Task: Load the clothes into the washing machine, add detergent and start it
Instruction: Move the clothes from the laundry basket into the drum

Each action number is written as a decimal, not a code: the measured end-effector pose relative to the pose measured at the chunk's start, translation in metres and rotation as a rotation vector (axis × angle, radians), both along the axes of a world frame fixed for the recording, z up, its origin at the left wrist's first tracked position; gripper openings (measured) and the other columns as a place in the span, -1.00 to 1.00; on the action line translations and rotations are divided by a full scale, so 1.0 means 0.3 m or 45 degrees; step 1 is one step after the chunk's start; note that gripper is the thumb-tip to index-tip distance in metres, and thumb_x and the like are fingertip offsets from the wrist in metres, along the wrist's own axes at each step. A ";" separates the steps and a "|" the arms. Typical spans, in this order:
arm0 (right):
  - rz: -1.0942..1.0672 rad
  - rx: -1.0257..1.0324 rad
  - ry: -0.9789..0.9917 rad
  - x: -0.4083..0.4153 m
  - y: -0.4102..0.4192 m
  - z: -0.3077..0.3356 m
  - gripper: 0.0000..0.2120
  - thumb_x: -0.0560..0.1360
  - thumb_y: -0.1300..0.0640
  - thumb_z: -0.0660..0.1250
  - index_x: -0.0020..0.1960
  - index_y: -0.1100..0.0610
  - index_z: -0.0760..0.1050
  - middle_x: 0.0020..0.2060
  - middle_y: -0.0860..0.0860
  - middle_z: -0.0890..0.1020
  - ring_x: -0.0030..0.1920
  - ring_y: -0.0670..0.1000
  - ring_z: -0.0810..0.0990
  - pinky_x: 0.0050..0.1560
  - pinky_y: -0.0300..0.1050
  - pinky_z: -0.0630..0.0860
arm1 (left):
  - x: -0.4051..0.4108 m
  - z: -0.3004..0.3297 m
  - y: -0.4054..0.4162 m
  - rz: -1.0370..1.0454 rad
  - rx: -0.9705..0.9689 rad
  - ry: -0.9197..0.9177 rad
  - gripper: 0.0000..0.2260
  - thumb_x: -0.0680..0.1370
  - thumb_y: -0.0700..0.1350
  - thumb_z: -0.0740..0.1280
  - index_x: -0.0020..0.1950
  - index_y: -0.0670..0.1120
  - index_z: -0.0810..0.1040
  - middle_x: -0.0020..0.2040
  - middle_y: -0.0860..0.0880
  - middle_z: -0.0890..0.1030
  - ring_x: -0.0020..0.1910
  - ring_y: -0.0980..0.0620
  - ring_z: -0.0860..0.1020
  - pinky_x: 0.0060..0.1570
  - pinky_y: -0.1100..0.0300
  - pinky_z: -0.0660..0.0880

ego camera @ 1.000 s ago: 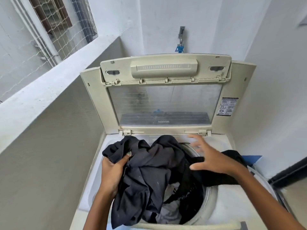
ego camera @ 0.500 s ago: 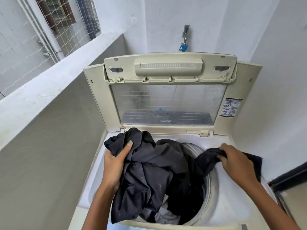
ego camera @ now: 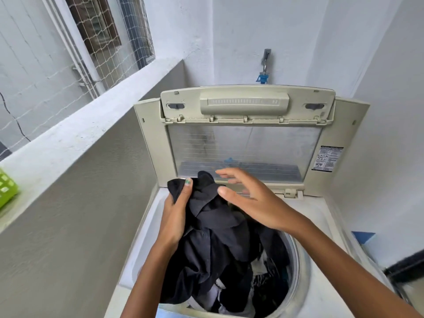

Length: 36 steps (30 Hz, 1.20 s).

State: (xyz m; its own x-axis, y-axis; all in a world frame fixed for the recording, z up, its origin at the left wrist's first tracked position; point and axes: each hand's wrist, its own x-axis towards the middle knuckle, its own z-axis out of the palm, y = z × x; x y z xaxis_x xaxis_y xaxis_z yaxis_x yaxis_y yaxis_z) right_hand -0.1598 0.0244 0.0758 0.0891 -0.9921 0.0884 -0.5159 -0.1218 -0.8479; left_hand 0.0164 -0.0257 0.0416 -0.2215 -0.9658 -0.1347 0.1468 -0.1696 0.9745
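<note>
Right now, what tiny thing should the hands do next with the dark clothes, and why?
Probably lower the dark garment into the drum. The left hand grips its bunched top above the opening, most of it hangs over the tub, and the right hand hovers open beside it.

The left hand (ego camera: 176, 212) is raised with its back toward the camera, the wrist bent slightly and the forearm running down and to the left out of view. Its fingers are curled and the thumb, nail up, presses down on top, so that it grips a bunch of dark cloth (ego camera: 206, 203). The right hand (ego camera: 250, 198) hovers just beside the left, a little higher, palm facing left and down. Its fingers are spread and only loosely bent, the thumb stretched toward the left hand's knuckles, holding nothing. The right forearm crosses in from the lower right, bare to the frame's edge.
</note>
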 end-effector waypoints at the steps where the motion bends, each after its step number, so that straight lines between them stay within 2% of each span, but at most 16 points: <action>1: 0.014 -0.016 -0.002 0.012 -0.017 0.004 -0.64 0.54 -0.14 0.22 0.32 -0.14 0.39 0.27 -0.23 0.46 0.29 -0.25 0.39 0.22 -0.29 0.35 | -0.006 0.010 0.000 -0.083 -0.035 -0.047 -0.60 0.51 0.20 0.25 0.14 -0.06 0.61 0.07 -0.07 0.69 0.09 -0.03 0.64 0.24 -0.09 0.48; 4: -0.058 -0.127 0.039 0.027 -0.062 0.008 -0.84 0.52 0.05 0.33 0.09 0.02 0.55 0.01 -0.10 0.61 0.04 -0.12 0.57 0.06 -0.27 0.45 | -0.029 0.028 -0.012 -0.201 -0.130 -0.255 -0.60 0.51 0.29 0.22 0.10 0.04 0.61 0.04 0.02 0.69 0.07 0.06 0.64 0.21 -0.05 0.50; 6: -0.135 -0.171 0.039 0.011 -0.079 0.018 -0.95 0.47 0.20 0.39 -0.08 0.11 0.53 -0.14 -0.02 0.61 -0.10 -0.03 0.59 -0.09 -0.35 0.42 | -0.046 0.041 -0.024 -0.206 -0.230 -0.373 -0.65 0.50 0.29 0.24 0.04 0.07 0.60 0.00 0.09 0.69 0.03 0.13 0.64 0.19 -0.01 0.51; 9: -0.152 -0.177 0.051 -0.031 -0.083 0.060 -0.88 0.46 0.27 0.37 -0.14 0.11 0.46 -0.21 0.00 0.56 -0.18 -0.04 0.54 -0.13 -0.36 0.39 | -0.055 0.049 -0.052 -0.221 -0.433 -0.497 -0.71 0.50 0.18 0.31 0.13 0.07 0.54 0.05 0.13 0.66 0.06 0.17 0.60 0.20 0.00 0.50; 11: -0.175 -0.184 0.020 -0.069 -0.083 0.092 -0.84 0.49 0.28 0.33 -0.15 0.07 0.41 -0.24 0.04 0.54 -0.22 -0.05 0.50 -0.13 -0.26 0.39 | -0.051 0.042 -0.083 -0.194 -0.548 -0.616 -0.80 0.53 0.07 0.32 0.15 0.12 0.52 0.05 0.13 0.65 0.03 0.12 0.62 0.13 -0.02 0.53; 13: -0.197 -0.229 0.044 -0.098 -0.084 0.125 -0.79 0.51 0.27 0.31 -0.16 0.00 0.37 -0.28 0.03 0.51 -0.26 -0.04 0.47 -0.14 -0.18 0.39 | -0.052 0.048 -0.101 -0.105 -0.688 -0.842 -0.90 0.56 0.06 0.29 0.04 0.12 0.55 -0.04 0.11 0.67 -0.03 0.04 0.64 -0.01 0.01 0.55; 16: -0.226 -0.289 0.083 -0.122 -0.088 0.163 -0.79 0.52 0.24 0.30 -0.15 -0.02 0.35 -0.29 0.04 0.48 -0.27 -0.02 0.44 -0.15 -0.13 0.37 | -0.060 0.073 -0.121 0.097 -0.853 -1.123 -0.76 0.59 0.11 0.21 -0.19 0.03 0.49 -0.21 -0.08 0.64 -0.12 -0.21 0.58 -0.19 0.03 0.48; 18: -0.233 -0.310 0.094 -0.130 -0.090 0.181 -0.86 0.52 0.21 0.31 -0.11 0.03 0.38 -0.30 0.07 0.48 -0.27 0.01 0.44 -0.16 -0.11 0.37 | -0.061 0.115 -0.139 0.199 -0.848 -1.097 -0.77 0.59 0.09 0.20 -0.12 0.00 0.55 -0.18 -0.14 0.64 -0.10 -0.24 0.57 -0.16 0.00 0.50; 20: -0.200 -0.311 0.053 -0.129 -0.087 0.195 -0.87 0.50 0.13 0.36 -0.05 0.08 0.41 -0.30 0.07 0.52 -0.27 0.01 0.47 -0.16 -0.10 0.39 | -0.064 0.179 -0.156 0.243 -0.863 -0.946 -0.80 0.60 0.01 0.21 -0.07 -0.01 0.60 -0.15 -0.12 0.66 -0.09 -0.18 0.59 -0.13 0.06 0.48; 22: -0.111 -0.227 0.033 -0.119 -0.080 0.190 -0.72 0.41 0.03 0.46 0.01 0.09 0.45 -0.20 0.05 0.62 -0.20 -0.05 0.56 -0.13 -0.12 0.48 | -0.082 0.252 -0.157 0.221 -0.917 -0.783 -0.81 0.60 -0.10 0.21 -0.08 -0.03 0.61 -0.17 -0.03 0.65 -0.15 0.03 0.57 -0.16 0.19 0.40; 24: -0.037 -0.068 0.193 -0.110 -0.074 0.147 -0.64 0.34 0.03 0.52 0.06 0.08 0.50 -0.05 -0.04 0.66 -0.06 -0.10 0.62 -0.02 -0.17 0.52 | -0.108 0.314 -0.146 0.172 -1.003 -0.666 -0.79 0.60 -0.18 0.19 -0.12 -0.01 0.58 -0.24 0.08 0.59 -0.28 0.29 0.49 -0.23 0.37 0.35; 26: -0.001 0.126 0.472 -0.126 -0.072 0.073 -0.73 0.37 0.08 0.49 0.00 0.11 0.52 -0.03 -0.01 0.66 -0.01 -0.01 0.63 0.02 -0.10 0.53 | -0.120 0.352 -0.140 0.168 -1.044 -0.590 -0.79 0.59 -0.22 0.18 -0.10 -0.03 0.58 -0.24 0.12 0.56 -0.30 0.29 0.47 -0.23 0.47 0.33; 29: -0.097 0.251 0.648 -0.192 -0.076 0.001 -0.83 0.51 0.06 0.33 0.03 0.14 0.51 -0.05 0.06 0.63 0.01 0.09 0.60 -0.01 -0.05 0.49 | -0.090 0.375 -0.169 0.292 -1.021 -0.508 -0.80 0.58 -0.21 0.18 -0.07 -0.06 0.60 -0.18 0.07 0.60 -0.18 0.19 0.50 -0.13 0.33 0.38; 31: -0.346 0.149 0.553 -0.231 -0.085 0.036 -0.88 0.58 0.07 0.22 -0.02 0.11 0.48 -0.11 0.07 0.58 -0.04 0.05 0.56 -0.14 -0.10 0.40 | -0.056 0.382 -0.196 0.352 -0.964 -0.469 -0.80 0.57 -0.20 0.18 -0.06 -0.05 0.60 -0.15 0.02 0.62 -0.15 0.11 0.52 -0.07 0.24 0.39; 33: -0.526 -0.018 0.260 -0.235 -0.092 0.122 -0.94 0.60 0.16 0.17 -0.02 0.09 0.42 -0.09 0.09 0.54 -0.06 0.03 0.51 -0.18 -0.12 0.39 | -0.033 0.394 -0.220 0.378 -0.927 -0.440 -0.82 0.57 -0.16 0.17 -0.06 -0.04 0.57 -0.13 -0.06 0.63 -0.17 0.03 0.52 -0.07 0.18 0.38; 36: -0.456 -0.145 -0.331 -0.178 -0.077 0.304 -0.79 0.60 0.30 0.06 0.10 0.03 0.32 0.06 -0.02 0.48 -0.03 -0.02 0.54 -0.25 0.05 0.63 | -0.030 0.446 -0.229 0.415 -0.989 -0.390 -0.83 0.60 -0.12 0.13 -0.12 0.01 0.46 -0.24 0.13 0.50 -0.24 0.21 0.42 -0.09 0.18 0.35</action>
State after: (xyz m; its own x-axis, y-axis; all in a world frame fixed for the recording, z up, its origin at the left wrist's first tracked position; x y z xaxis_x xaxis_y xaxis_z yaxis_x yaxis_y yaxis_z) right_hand -0.2131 0.0012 0.1670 -0.2972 -0.9390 0.1731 -0.3146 -0.0748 -0.9463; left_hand 0.0074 -0.0943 0.1755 0.0182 -0.8181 0.5748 -0.2130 0.5586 0.8016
